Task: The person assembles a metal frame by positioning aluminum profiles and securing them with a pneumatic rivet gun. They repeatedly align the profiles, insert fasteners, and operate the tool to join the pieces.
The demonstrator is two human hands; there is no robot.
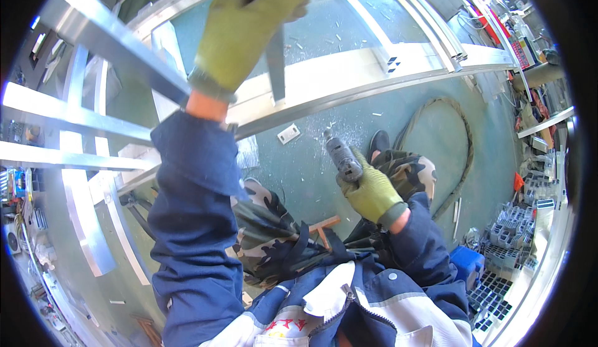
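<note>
Head view: the power tool (342, 159) sits in the right hand (372, 192), gloved fingers closed round it, on the person's side of the long silver beam (336, 76). It is grey, cylindrical and narrow-tipped. Over the beam, the left hand (249, 26) curls around an upright metal bar (276, 73). Right of the beam's near side stands a blue box (467, 263), contents indiscernible.

A grey-green floor (268, 157) sprinkled with pale shavings (356, 137) and small offcuts (377, 114) carries a small whitish rectangular plate (288, 134) with holes in it near the centre, a dark hose (470, 154) curving in a wide loop on the right, and thin pale strips (457, 215) lying near the hose's lower end.
</note>
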